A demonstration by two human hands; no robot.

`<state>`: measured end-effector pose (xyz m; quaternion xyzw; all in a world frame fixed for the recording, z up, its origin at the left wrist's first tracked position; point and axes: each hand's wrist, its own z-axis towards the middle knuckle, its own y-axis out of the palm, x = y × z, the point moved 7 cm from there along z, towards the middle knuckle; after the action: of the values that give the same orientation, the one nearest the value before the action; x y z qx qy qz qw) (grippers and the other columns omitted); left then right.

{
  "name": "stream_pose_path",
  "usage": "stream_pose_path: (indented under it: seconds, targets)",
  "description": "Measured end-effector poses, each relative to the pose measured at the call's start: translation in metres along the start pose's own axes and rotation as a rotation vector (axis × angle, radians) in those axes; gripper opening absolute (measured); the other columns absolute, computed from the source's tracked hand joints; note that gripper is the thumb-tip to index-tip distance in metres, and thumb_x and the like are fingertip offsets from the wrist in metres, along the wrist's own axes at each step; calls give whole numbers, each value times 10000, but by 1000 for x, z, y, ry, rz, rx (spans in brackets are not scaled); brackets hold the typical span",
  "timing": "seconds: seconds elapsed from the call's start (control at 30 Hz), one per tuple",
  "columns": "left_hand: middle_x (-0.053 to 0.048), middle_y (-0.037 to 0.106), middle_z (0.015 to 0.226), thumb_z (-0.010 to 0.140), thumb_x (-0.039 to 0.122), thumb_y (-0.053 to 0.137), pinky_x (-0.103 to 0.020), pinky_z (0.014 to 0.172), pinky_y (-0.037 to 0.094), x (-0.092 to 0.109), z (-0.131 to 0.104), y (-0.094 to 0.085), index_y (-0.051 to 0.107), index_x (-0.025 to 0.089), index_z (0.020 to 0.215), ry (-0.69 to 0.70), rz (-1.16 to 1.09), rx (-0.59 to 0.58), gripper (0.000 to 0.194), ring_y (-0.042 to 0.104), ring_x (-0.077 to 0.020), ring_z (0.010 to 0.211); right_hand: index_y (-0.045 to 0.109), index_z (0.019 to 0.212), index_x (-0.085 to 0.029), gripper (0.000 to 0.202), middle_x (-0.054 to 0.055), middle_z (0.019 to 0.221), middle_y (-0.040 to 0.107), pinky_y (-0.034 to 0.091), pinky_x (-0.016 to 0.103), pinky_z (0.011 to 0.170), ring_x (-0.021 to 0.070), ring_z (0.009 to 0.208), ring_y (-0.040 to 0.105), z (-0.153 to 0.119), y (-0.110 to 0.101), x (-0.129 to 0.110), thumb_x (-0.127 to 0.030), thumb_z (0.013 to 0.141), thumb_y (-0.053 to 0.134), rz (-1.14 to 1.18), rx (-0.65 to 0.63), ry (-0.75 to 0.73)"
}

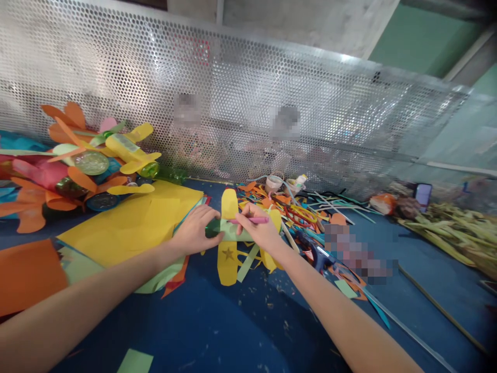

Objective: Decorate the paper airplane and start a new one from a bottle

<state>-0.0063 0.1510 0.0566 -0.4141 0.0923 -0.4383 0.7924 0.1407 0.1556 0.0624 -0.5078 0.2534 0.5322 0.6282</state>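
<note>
A toy airplane [228,267] made of a green plastic bottle and coloured paper lies before me on the blue table. Its yellow wings point away from and towards me, and a dark star is drawn on the nearer one. A pale green paper band wraps the body. My left hand [197,229] grips the dark green bottle end, thumb and fingers on either side of it. Between the fingers of my right hand [258,225] is a pink pen [254,220], its tip over the airplane near the far wing's base. Yellow tail pieces partly show behind my right hand.
Yellow paper sheets [132,233] and orange paper [31,274] lie left, below a pile of bottle airplanes [77,171]. Scraps, scissors [303,213] and a glue bottle [301,180] sit beyond and right. Further right are a phone [423,196] and dry husks [446,228]. Perforated metal sheeting [248,103] stands behind.
</note>
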Motion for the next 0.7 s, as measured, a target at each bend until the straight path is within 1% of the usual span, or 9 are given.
stream_pose_path:
  seconds: [0.17, 0.37, 0.47, 0.57, 0.7]
  targets:
    - [-60, 576, 909, 731, 304, 567, -400, 836, 434, -1, 0, 1, 482, 211, 926, -2, -7, 7, 232, 534, -241, 927, 412, 686, -233, 211, -38, 495, 593, 468, 315, 730, 182, 736, 679, 0, -2, -1, -309, 852, 519, -8, 11, 3]
    - [-63, 570, 906, 743, 306, 561, -393, 845, 425, -1, 0, 1, 484, 203, 922, 8, -7, 6, 221, 528, -236, 928, 405, 672, -232, 220, -60, 470, 576, 486, 306, 722, 143, 590, 656, 0, -1, -4, -303, 847, 519, 30, -3, 20]
    - [-59, 570, 899, 743, 311, 560, -388, 834, 430, -2, 0, 1, 487, 204, 912, 3, -12, 4, 213, 530, -230, 910, 405, 673, -230, 224, -62, 473, 574, 488, 305, 733, 144, 616, 663, -1, -1, -6, -305, 847, 524, 42, 2, 6]
    - [-53, 570, 894, 736, 312, 562, -386, 820, 435, -2, 0, 0, 490, 211, 906, -1, -17, 5, 210, 531, -226, 893, 418, 678, -226, 220, -51, 483, 580, 477, 301, 732, 156, 670, 670, -1, -2, -5, -313, 852, 522, -26, 20, -4]
    - [-58, 572, 911, 738, 308, 562, -390, 840, 428, -1, 0, 1, 481, 209, 921, 2, -5, -4, 224, 527, -232, 918, 406, 667, -227, 231, -44, 484, 582, 462, 289, 707, 162, 690, 665, -1, -2, -4, -306, 856, 512, -77, 19, -13]
